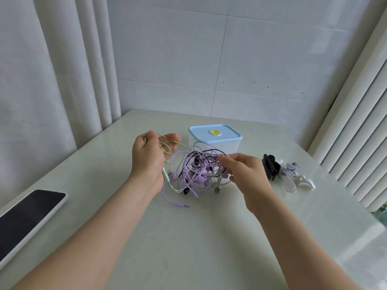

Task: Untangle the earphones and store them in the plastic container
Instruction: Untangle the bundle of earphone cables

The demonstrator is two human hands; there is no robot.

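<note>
A tangle of earphones (193,170), with purple, black and pale green cords, sits mid-table, partly lifted. My left hand (149,160) pinches a pale green cord (167,152) and draws a length of it up and left out of the knot. My right hand (244,172) grips purple and black cords at the knot's right side. A purple jack plug (184,205) trails on the table toward me. Behind the tangle stands the plastic container (213,144), clear-walled, with its light blue lid on.
A phone (27,218) with a dark screen lies at the table's left edge. Black, lilac and white flower-shaped cord holders (285,173) lie right of my right hand. A curtain hangs at the left, a ribbed radiator at the right, a tiled wall behind.
</note>
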